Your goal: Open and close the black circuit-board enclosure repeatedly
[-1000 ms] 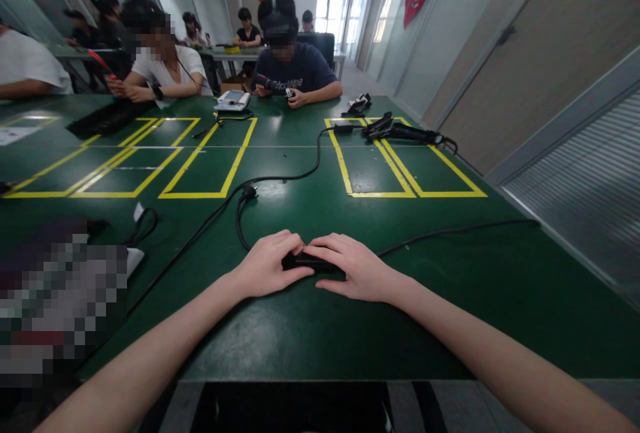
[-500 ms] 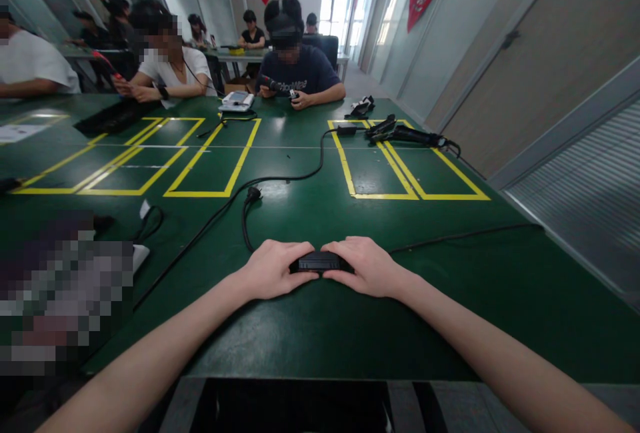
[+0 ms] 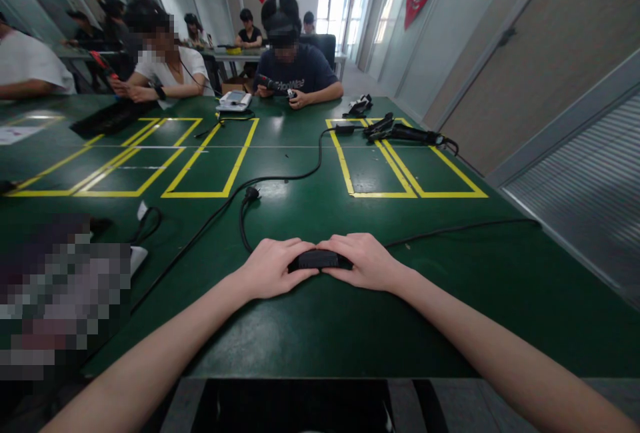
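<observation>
Between my two hands is a black power adapter (image 3: pixel 319 259), low over the green table (image 3: pixel 320 333). My left hand (image 3: pixel 271 268) grips its left end, thumb along the near side and fingers over the far side. The other end is held the same way by my right hand (image 3: pixel 367 261), and the fingertips of both hands nearly meet. A short black cord with a plug (image 3: pixel 251 194) runs to behind my left hand. From behind my right hand a thin black cable (image 3: pixel 465 232) leads off to the right. My hands hide the adapter's ends.
A long black cord (image 3: pixel 295 178) winds across the table to a small black block (image 3: pixel 345 128). Black straps (image 3: pixel 410 133) lie at the far right, near yellow tape outlines (image 3: pixel 385 195). A blurred-out item (image 3: pixel 65 300) is at left. Co-workers sit across the table, one holding a dark tool (image 3: pixel 270 82).
My right hand's fingers have shifted slightly left and up over the adapter, closer to my left hand. The camera view has moved a little; the adapter stays in both hands.
</observation>
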A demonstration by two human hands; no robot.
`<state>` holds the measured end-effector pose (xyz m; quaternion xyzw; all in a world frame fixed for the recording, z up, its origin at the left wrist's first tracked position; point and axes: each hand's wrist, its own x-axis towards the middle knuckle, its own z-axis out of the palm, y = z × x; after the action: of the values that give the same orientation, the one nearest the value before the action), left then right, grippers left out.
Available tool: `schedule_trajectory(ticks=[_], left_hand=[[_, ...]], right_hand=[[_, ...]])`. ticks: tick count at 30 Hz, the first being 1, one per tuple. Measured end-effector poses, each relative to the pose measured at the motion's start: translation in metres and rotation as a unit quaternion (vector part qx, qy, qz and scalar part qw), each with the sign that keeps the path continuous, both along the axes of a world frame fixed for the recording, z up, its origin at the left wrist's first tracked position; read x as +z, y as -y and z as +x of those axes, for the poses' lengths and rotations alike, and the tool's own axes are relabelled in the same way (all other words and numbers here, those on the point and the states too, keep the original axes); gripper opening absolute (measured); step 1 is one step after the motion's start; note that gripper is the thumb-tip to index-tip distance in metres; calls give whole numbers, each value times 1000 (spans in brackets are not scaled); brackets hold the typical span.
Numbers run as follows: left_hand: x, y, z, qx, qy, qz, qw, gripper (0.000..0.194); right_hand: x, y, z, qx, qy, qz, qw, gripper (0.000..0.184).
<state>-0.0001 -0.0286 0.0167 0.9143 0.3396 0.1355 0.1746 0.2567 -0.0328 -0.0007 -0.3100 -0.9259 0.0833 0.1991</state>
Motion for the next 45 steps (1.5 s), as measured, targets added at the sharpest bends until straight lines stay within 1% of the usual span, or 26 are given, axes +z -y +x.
schedule_trajectory(ticks=[3, 5, 6, 8, 11, 13, 15, 17, 19, 23, 25, 27, 29, 33, 37, 40, 42, 43, 44, 45], left_hand=[[-2, 0, 0, 3, 7, 13, 1000, 40], [-1, -1, 0, 12, 24, 8, 1000, 47], [0, -1, 0, 18, 30, -8, 999, 49], [4, -1, 0, 31, 29, -63, 997, 46], [10, -1, 1, 37, 19, -143, 989, 52], [10, 0, 2, 36, 32, -157, 986, 46], [8, 3, 3, 42, 50, -143, 988, 39], [4, 5, 4, 55, 60, -109, 991, 37], [-1, 5, 3, 60, 59, -61, 995, 37], [-8, 1, 0, 34, 48, 39, 997, 34], [-8, 0, -1, 22, 41, 71, 996, 33], [-6, 0, -1, 17, 37, 85, 996, 33], [-3, 1, 0, 6, 38, 78, 996, 33], [0, 4, 0, -16, 39, 49, 998, 31], [-4, 4, 0, -10, 31, 53, 998, 30], [-7, 3, 1, -1, 39, 58, 998, 32], [-5, 2, 1, -1, 65, 85, 994, 39], [-4, 1, 0, 1, 83, 109, 991, 44], [-3, 1, -1, 5, 100, 137, 986, 49], [-1, 2, -2, 12, 114, 163, 980, 52]], right_hand=[[-2, -1, 2, 6, -7, 34, 999, 31], [-2, 0, 5, 13, 1, 76, 997, 32], [-2, 1, 7, 17, 8, 105, 994, 33], [-1, 3, 9, 22, 24, 162, 986, 37], [1, 5, 11, 26, 30, 207, 978, 42], [2, 5, 10, 31, 29, 217, 975, 41], [4, 3, 10, 36, 34, 220, 974, 42], [6, 1, 11, 41, 44, 202, 977, 43], [8, 1, 11, 44, 46, 165, 984, 44], [10, 4, 9, 31, 6, 63, 998, 51], [10, 6, 8, 16, -7, 26, 1000, 49], [10, 7, 7, 11, -8, 5, 1000, 40], [10, 7, 8, 17, -7, -2, 1000, 35], [11, 7, 7, 24, -4, 17, 1000, 32], [8, 9, 0, 10, -10, 17, 1000, 34], [5, 9, -3, -11, -18, -3, 1000, 31], [4, 6, 0, -37, -48, -33, 998, 30], [4, 4, 4, -61, -81, -54, 993, 31], [5, 0, 8, -94, -125, -82, 984, 34], [7, -4, 13, -133, -177, -116, 968, 37]])
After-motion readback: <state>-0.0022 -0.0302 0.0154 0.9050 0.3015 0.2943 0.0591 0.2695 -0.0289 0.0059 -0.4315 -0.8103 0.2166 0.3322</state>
